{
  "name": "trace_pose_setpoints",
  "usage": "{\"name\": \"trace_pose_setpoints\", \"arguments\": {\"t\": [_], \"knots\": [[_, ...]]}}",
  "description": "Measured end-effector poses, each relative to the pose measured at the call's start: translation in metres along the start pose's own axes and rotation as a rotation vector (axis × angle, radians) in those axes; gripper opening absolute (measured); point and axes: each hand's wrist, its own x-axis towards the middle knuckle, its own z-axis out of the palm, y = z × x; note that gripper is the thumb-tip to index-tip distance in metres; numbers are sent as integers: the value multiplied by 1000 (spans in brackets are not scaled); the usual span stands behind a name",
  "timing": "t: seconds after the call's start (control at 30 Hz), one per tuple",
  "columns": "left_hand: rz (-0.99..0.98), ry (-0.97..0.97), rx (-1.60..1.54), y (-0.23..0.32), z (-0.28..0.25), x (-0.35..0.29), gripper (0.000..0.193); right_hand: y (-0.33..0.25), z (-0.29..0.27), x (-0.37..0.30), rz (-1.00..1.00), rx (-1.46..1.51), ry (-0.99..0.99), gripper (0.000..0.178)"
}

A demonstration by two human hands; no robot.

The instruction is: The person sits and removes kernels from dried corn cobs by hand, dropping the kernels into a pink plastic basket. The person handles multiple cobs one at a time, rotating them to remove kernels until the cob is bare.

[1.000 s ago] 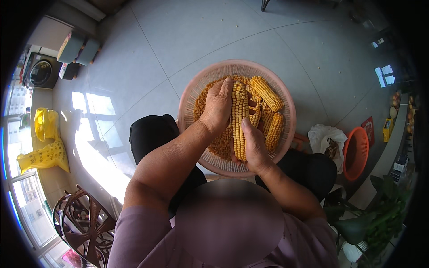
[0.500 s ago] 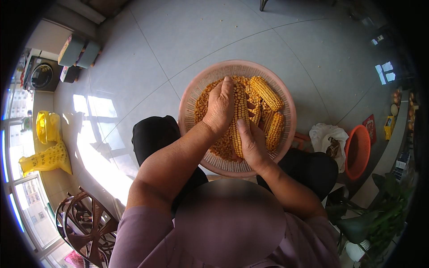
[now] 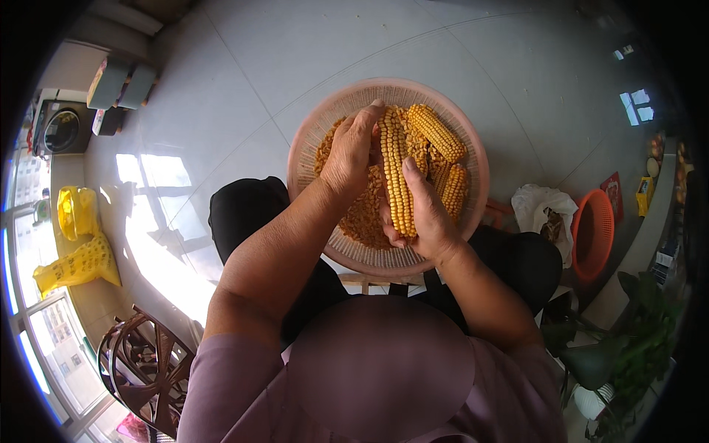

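A yellow ear of corn [image 3: 397, 177], its kernels still in rows, is held lengthwise between my hands. My left hand [image 3: 348, 156] wraps its upper left side, with the thumb near the tip; most of those fingers are hidden. Around the lower part closes my right hand [image 3: 430, 218], thumb along the right side and fingertips showing underneath. Both hands are above a round pink plastic basket [image 3: 476, 162] between my knees. Loose corn kernels [image 3: 363, 218] cover much of its bottom. Another ear of corn [image 3: 437, 133] leans at the basket's far right, with several more below it.
To the right stand a white plastic bag [image 3: 543, 210] and an orange-red basket [image 3: 593, 235], with a leafy plant [image 3: 628, 362] nearer me. A brown woven chair [image 3: 148, 369] is at the lower left. Yellow bags [image 3: 77, 251] lie by the window; a washing machine [image 3: 63, 129] stands beyond.
My left hand has shifted slightly left and turned, uncovering more of the ear. My right thumb now lies higher along it, and the right fingertips show beneath. The view has shifted a little.
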Motion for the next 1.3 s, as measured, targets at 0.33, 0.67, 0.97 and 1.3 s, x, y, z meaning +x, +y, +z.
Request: {"name": "trace_pose_setpoints", "arguments": {"t": [0.33,0.67,0.97,1.3], "knots": [[25,-116,-91,8,-4,-8,41,8,-9,5,-551,-918,200,38],[-310,296,-403,42,16,-2,28,11,-13,10,-269,-356,-28,45],[-277,300,-364,43,20,-2,30,3,-17,10,-56,-308,56,58],[-256,225,-282,48,20,-1,33,14,-21,30,-53,54,133,54]]}}
